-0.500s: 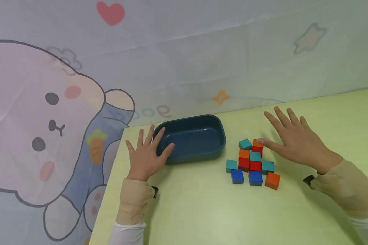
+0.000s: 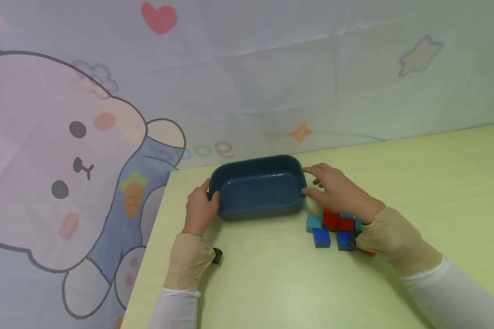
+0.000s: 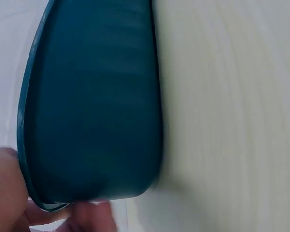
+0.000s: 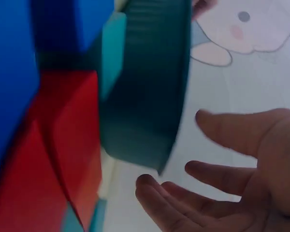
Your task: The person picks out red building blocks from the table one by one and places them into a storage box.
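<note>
A dark blue-green rectangular plastic tray [image 2: 259, 192] stands on the table, with nothing in it. My left hand [image 2: 199, 209] grips its left end, thumb at the rim and fingers around the end wall; in the left wrist view those fingers [image 3: 94, 215] lie against the end. At the other end, my right hand [image 2: 339, 192] has its thumb and forefinger tips beside the right rim. The right wrist view shows this hand's fingers [image 4: 227, 176] spread and apart, holding nothing; whether they touch the tray I cannot tell.
Small blocks lie in a cluster below my right forearm: red blocks [image 2: 330, 220], blue blocks [image 2: 321, 238] and teal blocks [image 2: 313, 223]. The right sleeve [image 2: 399, 240] hides some of them. Behind the table [image 2: 271, 274] hangs a printed cloth [image 2: 251, 68].
My right hand has moved left from beside the blocks to the tray's right end. The left hand's spread fingers have closed round the left end. The tray looks hardly moved.
</note>
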{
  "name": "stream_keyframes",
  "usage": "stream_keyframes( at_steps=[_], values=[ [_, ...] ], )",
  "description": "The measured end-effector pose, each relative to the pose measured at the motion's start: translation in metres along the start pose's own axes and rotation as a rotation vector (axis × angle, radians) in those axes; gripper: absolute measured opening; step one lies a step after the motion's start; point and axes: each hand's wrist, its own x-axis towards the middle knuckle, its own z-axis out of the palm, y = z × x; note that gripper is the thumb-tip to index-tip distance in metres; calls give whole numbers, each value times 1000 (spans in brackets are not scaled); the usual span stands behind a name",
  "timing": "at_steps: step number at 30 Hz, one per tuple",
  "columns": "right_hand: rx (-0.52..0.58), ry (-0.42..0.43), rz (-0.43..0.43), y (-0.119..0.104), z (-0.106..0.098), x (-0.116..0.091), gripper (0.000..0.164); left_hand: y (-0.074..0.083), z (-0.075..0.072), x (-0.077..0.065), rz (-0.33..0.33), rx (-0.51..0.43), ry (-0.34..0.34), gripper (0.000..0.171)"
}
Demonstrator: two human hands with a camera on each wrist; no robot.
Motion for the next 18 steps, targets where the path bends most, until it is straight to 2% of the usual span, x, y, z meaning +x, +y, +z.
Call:
stream_keyframes(
  at_steps=[3, 8, 10, 13, 16, 18],
  values=[
    [8, -13, -7, -2, 12, 5, 43, 0, 1, -2, 4, -8, -12, 49],
    [-16, -35, -51, -7, 14, -1, 24, -6, -4, -1, 20, -112, -101, 49],
    [-47, -81, -118, -12, 11, -5, 21, -10, -7, 1, -1, -189, -148, 49],
    [-99, -173, -242, -22, 8, -13, 23, -18, -12, 3, -19, -253, -183, 48],
    [-159, -242, -332, -35, 8, -18, 26, -24, -16, 4, -27, -271, -173, 44],
    [-207, -271, -353, -44, 10, -21, 24, -28, -18, 4, -41, -281, -160, 41]
  ],
)
